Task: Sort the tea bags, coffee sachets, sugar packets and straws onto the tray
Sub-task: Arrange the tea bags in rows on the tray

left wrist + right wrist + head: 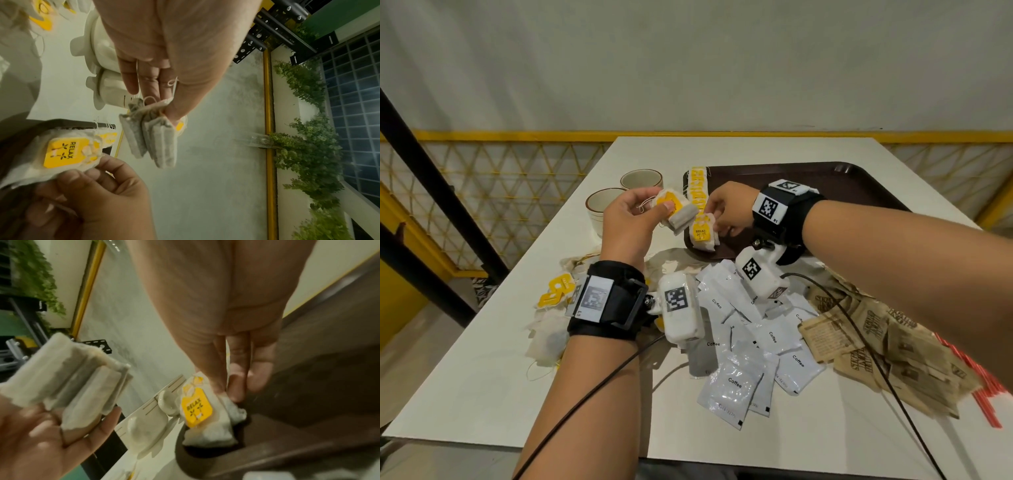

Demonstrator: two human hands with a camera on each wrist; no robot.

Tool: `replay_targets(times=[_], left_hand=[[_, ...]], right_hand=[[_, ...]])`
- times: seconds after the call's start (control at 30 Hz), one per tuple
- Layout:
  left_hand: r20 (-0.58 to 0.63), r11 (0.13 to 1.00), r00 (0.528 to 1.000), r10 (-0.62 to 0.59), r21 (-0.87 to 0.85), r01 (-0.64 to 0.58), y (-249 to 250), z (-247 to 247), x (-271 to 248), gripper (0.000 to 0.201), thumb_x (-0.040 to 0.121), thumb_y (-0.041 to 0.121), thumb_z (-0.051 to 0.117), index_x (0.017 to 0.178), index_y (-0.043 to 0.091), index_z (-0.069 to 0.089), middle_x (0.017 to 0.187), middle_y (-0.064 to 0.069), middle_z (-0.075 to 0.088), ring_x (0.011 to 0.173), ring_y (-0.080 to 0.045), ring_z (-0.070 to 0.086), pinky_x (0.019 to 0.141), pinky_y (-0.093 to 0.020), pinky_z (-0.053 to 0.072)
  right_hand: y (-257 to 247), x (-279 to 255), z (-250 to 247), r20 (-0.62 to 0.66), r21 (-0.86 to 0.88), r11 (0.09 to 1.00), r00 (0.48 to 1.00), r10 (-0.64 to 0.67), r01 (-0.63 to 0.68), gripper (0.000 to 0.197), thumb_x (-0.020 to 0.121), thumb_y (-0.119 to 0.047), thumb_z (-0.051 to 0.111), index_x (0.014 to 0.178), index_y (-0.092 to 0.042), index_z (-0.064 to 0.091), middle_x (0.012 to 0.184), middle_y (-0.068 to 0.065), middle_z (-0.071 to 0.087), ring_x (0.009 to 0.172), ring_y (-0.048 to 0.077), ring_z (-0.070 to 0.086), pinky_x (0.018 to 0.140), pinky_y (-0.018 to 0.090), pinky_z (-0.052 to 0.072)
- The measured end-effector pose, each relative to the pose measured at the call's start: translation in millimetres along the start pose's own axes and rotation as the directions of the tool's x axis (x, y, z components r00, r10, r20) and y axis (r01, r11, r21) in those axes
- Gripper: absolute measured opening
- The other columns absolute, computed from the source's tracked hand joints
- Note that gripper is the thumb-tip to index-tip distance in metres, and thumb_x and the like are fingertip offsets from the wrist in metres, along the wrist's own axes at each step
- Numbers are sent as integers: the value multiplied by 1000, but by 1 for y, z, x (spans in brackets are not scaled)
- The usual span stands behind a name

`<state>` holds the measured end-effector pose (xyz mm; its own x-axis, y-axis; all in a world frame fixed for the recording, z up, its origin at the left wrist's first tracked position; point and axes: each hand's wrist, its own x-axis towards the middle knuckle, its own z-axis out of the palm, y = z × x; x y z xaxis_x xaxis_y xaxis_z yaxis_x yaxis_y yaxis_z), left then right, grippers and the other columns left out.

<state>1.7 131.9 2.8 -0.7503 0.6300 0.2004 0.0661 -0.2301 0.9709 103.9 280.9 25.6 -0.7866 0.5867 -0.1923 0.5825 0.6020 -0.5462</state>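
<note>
The head camera looks forward and down from above the near edge of the table (482,359), taking in the tray (859,185) at the table's far side. Each wrist camera sits close behind its palm, facing along the fingers. All three views share the tray's left corner.

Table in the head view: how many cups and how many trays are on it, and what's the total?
Cups: 2
Tray: 1
Total: 3
</note>
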Motion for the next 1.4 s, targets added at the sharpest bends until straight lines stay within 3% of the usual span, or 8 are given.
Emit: replay_targets(times=[0.1,0.3,0.5,0.6,0.8,0.93,1.17,1.4], left_hand=[[-6,1000,1000,9,26,-9,0,0,0,25,80,3,70,105,10,65,91,-4,66,74,-8,58,57,-9,44],[-12,999,1000,16,44,-16,0,0,0,24,81,4,69,104,11,65,93,-4,66,74,-7,58,55,-8,42],[-3,1000,1000,11,16,-11,-1,-2,1,21,80,3,70,92,19,66,96,-8,68,85,-14,61,71,-19,48],[-3,1000,1000,11,14,-11,-2,-2,2,21,79,3,71,92,18,66,97,-10,68,86,-17,61,75,-23,49],[-8,1000,1000,6,18,-6,-2,-2,2,22,79,3,71,95,17,66,101,-14,68,89,-19,61,81,-27,51],[-7,1000,1000,5,16,-5,-2,-2,2,22,79,4,72,94,18,66,99,-12,69,87,-18,62,80,-26,51],[-5,1000,1000,12,23,-12,-2,-2,3,21,79,3,71,94,17,66,94,-7,68,83,-15,61,73,-21,48],[-11,999,1000,8,36,-8,-4,-2,4,23,79,4,71,100,13,66,96,-7,68,84,-13,61,70,-18,47]], right_hand=[[-1,5,3,20,135,990,999,41,-44,25,81,8,63,96,-12,59,94,23,70,81,35,68,77,39,55],[0,5,3,-21,239,962,990,139,-130,14,89,6,54,100,1,60,104,25,68,92,32,69,93,43,52],[-5,1,-3,37,151,985,996,80,-84,8,89,-2,56,82,-6,55,81,14,60,70,23,61,68,32,54],[-6,-1,1,189,43,999,982,-22,14,5,83,-8,69,82,-9,64,87,16,65,73,20,60,74,30,56],[-3,5,10,206,-26,1000,978,6,-1,6,82,-6,69,87,-9,68,87,17,64,73,22,57,65,28,51],[0,3,8,141,15,1000,990,-16,14,5,84,-8,68,88,-9,65,83,10,64,65,14,60,61,21,53],[-7,4,9,95,-86,990,990,-105,113,21,79,-7,74,96,-18,68,78,-3,57,72,16,59,78,30,55],[-4,9,10,48,-125,989,996,-75,81,17,78,-15,76,88,-18,63,93,6,62,65,14,60,62,22,53]])
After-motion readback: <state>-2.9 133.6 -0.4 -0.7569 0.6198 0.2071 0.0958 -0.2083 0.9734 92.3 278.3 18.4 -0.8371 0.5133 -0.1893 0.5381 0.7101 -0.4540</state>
